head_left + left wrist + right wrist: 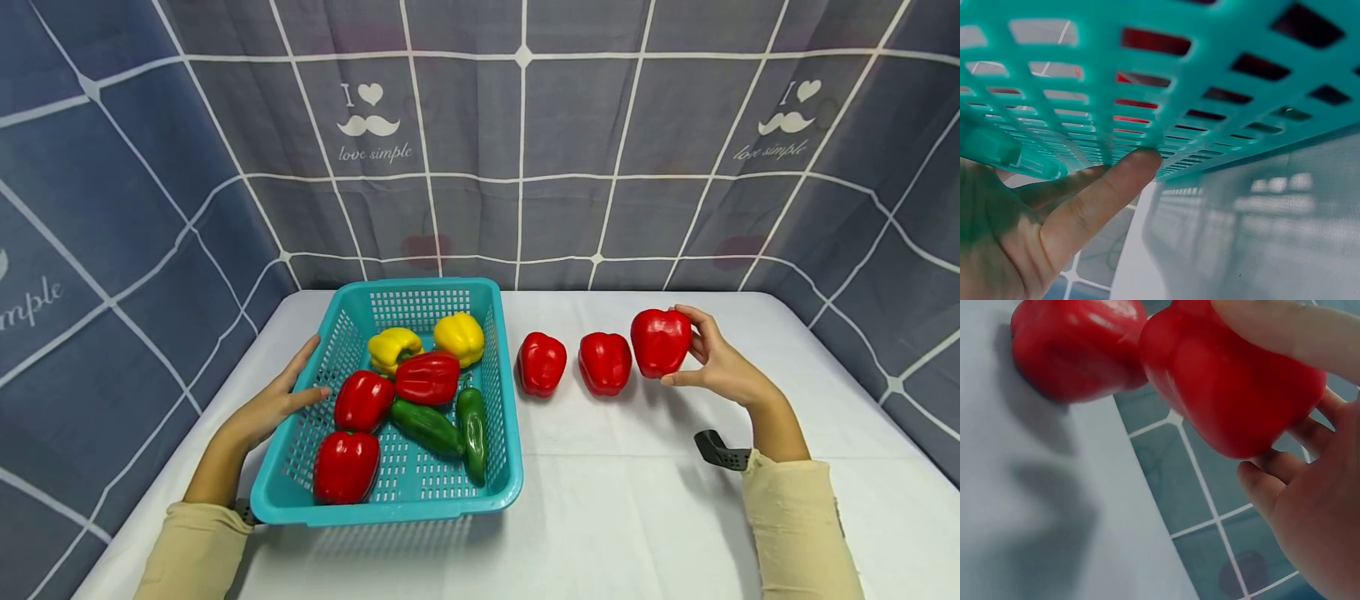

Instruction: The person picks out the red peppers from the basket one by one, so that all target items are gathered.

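My left hand (264, 410) grips the left side of a turquoise plastic basket (512, 450), thumb over the rim. From the left wrist, fingers (1107, 200) show against the slotted outer wall. Inside lie three red bell peppers (347, 467), two yellow bell peppers (459, 339) and two long green vegetables (472, 433). Over at the right, my right hand (723, 367) holds another red bell pepper (660, 342) between thumb and fingers; the right wrist view shows this held pepper (1235, 381) close up, above the cloth.
Two more red bell peppers (542, 364) (604, 363) sit on the white tablecloth (600, 500), between the basket and my right hand. Grey checked fabric (570, 117) hangs behind the table and along both sides.
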Demonstrator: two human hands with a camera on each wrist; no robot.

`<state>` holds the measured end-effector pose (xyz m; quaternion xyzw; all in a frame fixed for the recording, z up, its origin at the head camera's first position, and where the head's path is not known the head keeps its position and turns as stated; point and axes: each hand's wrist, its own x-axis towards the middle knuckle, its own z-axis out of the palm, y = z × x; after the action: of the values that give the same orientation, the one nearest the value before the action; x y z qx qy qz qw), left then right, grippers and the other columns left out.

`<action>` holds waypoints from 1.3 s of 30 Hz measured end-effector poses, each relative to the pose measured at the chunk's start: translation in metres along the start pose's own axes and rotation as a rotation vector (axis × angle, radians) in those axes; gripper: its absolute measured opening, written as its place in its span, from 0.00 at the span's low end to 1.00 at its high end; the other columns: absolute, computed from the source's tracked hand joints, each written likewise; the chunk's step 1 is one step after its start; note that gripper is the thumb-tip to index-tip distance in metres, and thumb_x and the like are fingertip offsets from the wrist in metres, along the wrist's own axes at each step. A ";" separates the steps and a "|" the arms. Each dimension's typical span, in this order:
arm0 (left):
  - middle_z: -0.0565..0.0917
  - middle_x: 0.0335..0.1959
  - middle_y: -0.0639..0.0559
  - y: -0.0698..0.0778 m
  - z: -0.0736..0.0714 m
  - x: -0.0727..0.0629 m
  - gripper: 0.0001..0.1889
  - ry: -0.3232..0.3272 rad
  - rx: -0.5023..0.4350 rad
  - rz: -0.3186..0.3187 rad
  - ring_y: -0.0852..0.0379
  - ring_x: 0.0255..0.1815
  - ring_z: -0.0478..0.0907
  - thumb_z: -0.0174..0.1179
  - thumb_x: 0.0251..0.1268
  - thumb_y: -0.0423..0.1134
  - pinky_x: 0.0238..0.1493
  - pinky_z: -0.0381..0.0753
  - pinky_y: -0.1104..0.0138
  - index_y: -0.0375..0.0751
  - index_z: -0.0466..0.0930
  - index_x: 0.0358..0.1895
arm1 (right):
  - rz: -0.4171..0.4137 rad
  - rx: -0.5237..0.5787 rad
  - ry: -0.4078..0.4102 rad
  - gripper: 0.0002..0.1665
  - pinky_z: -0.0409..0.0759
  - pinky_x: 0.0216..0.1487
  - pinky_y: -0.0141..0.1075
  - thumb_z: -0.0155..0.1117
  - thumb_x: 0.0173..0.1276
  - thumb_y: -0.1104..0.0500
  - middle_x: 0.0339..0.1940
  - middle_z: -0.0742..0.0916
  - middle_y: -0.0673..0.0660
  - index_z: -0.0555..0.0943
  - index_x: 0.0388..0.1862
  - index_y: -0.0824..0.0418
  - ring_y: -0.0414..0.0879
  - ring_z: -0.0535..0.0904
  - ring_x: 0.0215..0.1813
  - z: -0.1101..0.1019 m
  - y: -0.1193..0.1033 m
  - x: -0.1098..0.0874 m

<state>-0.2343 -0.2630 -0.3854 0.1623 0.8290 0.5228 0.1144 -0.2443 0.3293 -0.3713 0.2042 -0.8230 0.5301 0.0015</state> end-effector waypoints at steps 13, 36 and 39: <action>0.34 0.73 0.37 -0.001 0.000 -0.001 0.44 0.003 -0.011 0.007 0.27 0.66 0.47 0.50 0.63 0.37 0.45 0.76 0.44 0.49 0.26 0.72 | 0.075 -0.035 -0.005 0.59 0.67 0.51 0.14 0.70 0.47 0.70 0.64 0.57 0.60 0.43 0.70 0.55 0.38 0.61 0.64 -0.004 0.018 -0.001; 0.34 0.73 0.37 0.001 0.000 -0.002 0.44 0.000 -0.007 0.012 0.27 0.66 0.47 0.50 0.63 0.37 0.46 0.75 0.43 0.49 0.26 0.72 | 0.203 -0.035 -0.039 0.59 0.63 0.55 0.15 0.69 0.48 0.67 0.67 0.51 0.65 0.40 0.69 0.57 0.70 0.46 0.69 -0.007 0.041 -0.004; 0.34 0.73 0.37 0.000 0.000 -0.001 0.44 0.003 -0.003 0.005 0.27 0.67 0.46 0.50 0.63 0.38 0.47 0.74 0.43 0.49 0.26 0.72 | 0.218 -0.050 -0.043 0.60 0.64 0.61 0.22 0.69 0.48 0.66 0.68 0.51 0.65 0.40 0.70 0.58 0.69 0.47 0.69 -0.008 0.043 -0.004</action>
<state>-0.2331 -0.2632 -0.3854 0.1634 0.8278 0.5248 0.1125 -0.2569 0.3529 -0.4056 0.1249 -0.8530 0.5020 -0.0689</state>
